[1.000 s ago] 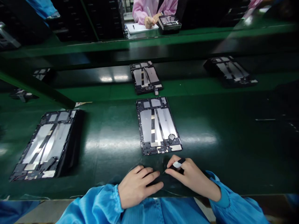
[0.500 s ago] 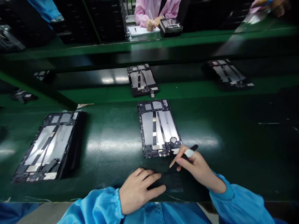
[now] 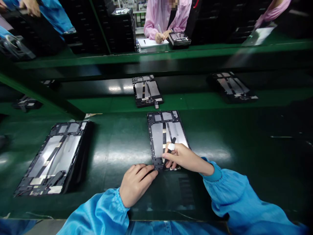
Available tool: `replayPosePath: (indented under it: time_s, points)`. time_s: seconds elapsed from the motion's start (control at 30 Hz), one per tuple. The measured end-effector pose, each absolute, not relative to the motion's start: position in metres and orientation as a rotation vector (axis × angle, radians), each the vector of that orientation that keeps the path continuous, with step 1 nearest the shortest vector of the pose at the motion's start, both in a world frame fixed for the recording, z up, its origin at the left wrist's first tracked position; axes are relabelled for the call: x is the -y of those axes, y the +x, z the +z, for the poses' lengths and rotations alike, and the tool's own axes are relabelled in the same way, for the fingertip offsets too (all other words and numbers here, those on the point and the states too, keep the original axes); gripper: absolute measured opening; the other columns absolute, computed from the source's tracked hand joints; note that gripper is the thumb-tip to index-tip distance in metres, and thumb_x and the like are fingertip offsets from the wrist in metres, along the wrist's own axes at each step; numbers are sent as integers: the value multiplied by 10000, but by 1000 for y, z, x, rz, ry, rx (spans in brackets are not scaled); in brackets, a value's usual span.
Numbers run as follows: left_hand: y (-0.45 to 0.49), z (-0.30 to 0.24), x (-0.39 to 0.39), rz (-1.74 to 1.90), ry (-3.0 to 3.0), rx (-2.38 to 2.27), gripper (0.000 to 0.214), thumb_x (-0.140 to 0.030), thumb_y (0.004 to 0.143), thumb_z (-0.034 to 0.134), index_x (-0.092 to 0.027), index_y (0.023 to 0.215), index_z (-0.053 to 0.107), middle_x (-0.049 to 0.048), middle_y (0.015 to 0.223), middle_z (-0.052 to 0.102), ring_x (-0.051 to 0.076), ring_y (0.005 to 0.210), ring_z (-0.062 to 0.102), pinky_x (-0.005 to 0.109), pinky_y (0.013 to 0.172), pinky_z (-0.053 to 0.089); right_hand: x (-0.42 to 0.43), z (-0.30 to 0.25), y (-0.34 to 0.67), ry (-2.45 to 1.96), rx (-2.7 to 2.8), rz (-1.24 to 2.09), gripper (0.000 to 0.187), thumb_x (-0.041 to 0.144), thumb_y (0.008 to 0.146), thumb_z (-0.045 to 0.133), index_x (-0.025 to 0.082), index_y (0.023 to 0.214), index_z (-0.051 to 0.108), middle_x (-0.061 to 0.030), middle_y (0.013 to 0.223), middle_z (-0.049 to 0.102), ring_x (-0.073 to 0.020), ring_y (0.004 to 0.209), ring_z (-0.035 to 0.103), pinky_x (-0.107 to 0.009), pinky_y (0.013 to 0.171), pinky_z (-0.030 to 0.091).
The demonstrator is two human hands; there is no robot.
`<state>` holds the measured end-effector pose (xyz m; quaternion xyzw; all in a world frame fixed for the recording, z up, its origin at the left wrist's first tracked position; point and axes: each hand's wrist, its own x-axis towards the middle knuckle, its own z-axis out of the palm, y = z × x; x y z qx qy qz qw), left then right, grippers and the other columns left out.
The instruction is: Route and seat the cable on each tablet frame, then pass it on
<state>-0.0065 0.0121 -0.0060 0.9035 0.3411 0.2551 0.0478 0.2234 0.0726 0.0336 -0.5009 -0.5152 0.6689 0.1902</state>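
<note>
An opened tablet (image 3: 157,133) lies flat on the green bench in front of me, with its silvery inside and dark flat cables showing. My right hand (image 3: 182,156) is closed round a slim black pen-like tool (image 3: 173,141) with a white band. The tool points down at the tablet's lower part, and its tip is partly hidden by my fingers. My left hand (image 3: 138,181) rests on the bench, fingers stretched out, its fingertips at the tablet's lower left corner. That hand holds nothing.
On the left lies a stack topped by another opened tablet (image 3: 55,153). More tablets (image 3: 148,93) lie farther back, one at the right (image 3: 232,86). A slanted green bar (image 3: 56,98) crosses the left side. Beyond, a person in pink (image 3: 158,26) writes on paper.
My right hand has moved left and up with the tool, from beside the tablet to over its lower part. My left hand has shifted up to the tablet's corner.
</note>
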Motion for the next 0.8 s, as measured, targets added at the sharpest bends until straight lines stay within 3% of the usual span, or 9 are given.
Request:
replayPosePath:
  time_s: [0.33,0.8]
  points:
    - [-8,-6,-11,764,2757,-1041,204,-169,972,527,-197,1126,658,50,1098,691,177,923,596,293,742,470,-71,34,222,-1419,1506,1833,223,378,822,671,192,802,550,15,597,665,-176,598,720,-257,518,581]
    - [-6,-3,-11,699,2844,-1051,279,-143,980,485,-215,1212,623,56,1099,672,187,934,591,301,733,455,-70,29,221,-1394,1528,1792,233,396,841,651,185,797,562,5,603,654,-189,625,729,-250,516,585]
